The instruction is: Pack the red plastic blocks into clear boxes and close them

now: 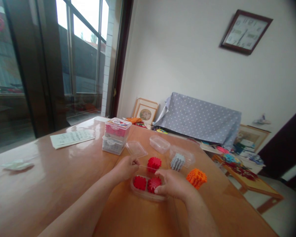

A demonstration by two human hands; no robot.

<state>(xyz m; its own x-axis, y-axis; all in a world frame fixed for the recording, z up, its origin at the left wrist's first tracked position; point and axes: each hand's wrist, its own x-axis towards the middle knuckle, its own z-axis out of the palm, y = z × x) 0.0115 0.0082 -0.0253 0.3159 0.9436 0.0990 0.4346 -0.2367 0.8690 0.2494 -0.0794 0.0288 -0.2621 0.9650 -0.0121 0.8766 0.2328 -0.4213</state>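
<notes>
A clear plastic container [148,197] stands on the table in front of me, with a stack of red notched building pieces [139,182] in its left side. My right hand [172,185] is closed around another red stack [153,185] in the right side, thumb in front and fingers behind. The fingers of my left hand [127,168] are curled together at the container's back left rim; the exact grip is partly hidden. Just behind the container lies a third red stack [154,163]. Grey pieces [177,162] and orange pieces [196,178] are stacked to the right.
Two lidded boxes [114,136] stand one on the other at the back left. A clear lid [136,148] and a clear tub [160,144] lie behind my hands. Papers [72,138] and a crumpled wrapper [17,165] rest on the left of the wooden table [71,177].
</notes>
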